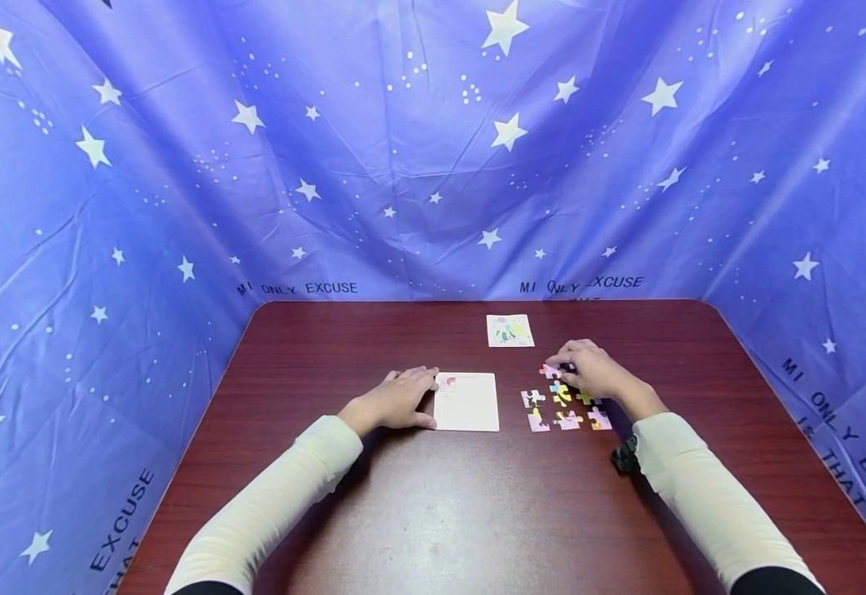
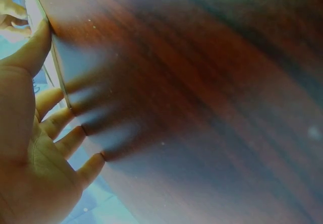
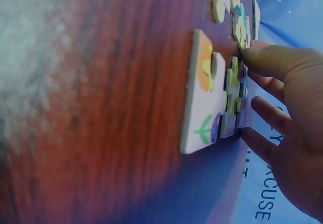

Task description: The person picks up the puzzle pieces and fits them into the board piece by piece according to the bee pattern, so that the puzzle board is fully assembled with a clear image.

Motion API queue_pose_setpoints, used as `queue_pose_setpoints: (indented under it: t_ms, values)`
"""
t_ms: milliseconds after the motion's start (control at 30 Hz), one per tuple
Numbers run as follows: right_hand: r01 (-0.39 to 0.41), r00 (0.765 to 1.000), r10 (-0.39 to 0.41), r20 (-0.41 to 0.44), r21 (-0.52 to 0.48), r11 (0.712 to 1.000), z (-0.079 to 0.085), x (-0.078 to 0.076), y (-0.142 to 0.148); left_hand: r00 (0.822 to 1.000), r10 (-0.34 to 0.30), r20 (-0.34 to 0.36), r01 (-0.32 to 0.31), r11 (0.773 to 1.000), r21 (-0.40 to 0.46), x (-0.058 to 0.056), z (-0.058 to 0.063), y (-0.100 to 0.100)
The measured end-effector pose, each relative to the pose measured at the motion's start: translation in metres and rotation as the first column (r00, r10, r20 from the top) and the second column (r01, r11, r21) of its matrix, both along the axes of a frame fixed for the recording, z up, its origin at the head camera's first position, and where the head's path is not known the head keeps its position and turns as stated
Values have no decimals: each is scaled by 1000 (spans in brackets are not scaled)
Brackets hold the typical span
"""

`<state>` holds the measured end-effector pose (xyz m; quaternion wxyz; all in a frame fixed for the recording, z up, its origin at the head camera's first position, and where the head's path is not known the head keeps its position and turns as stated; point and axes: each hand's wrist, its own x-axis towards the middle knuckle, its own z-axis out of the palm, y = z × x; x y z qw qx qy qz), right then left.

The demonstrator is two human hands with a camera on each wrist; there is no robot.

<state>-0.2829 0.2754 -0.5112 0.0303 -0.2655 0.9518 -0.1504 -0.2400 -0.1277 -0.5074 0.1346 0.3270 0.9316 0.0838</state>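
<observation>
My left hand (image 1: 402, 400) rests at the left side of a white square puzzle board (image 1: 470, 409), its thumb by the near corner and its fingertips by the far corner. In the left wrist view, the left hand's fingers (image 2: 68, 142) are spread, with tips along the board's edge and the table. A pink-and-red puzzle piece (image 1: 449, 383) lies in the board's far left corner. My right hand (image 1: 589, 368) is over the far row of loose pieces, thumb and index fingertips right at a pink puzzle piece (image 1: 550, 372). I cannot tell whether they pinch it. The hand partly hides other pieces.
Several loose puzzle pieces (image 1: 568, 420) lie in rows right of the board. In the right wrist view, a white-and-orange piece (image 3: 202, 103) is nearest. A square picture card (image 1: 511, 331) lies farther back. A star-printed curtain (image 1: 433, 165) hangs behind the brown table (image 1: 433, 512).
</observation>
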Motion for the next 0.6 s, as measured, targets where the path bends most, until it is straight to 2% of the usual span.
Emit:
queue_pose_setpoints:
  t_ms: [400, 600]
  values:
    - [8, 1000, -8, 14, -23, 1000, 0, -1, 2, 1000, -6, 1, 6, 1000, 11, 0, 1, 0]
    - [-1, 1000, 1, -16, -35, 999, -1, -1, 1, 1000, -1, 3, 1, 1000, 3, 1, 3, 1]
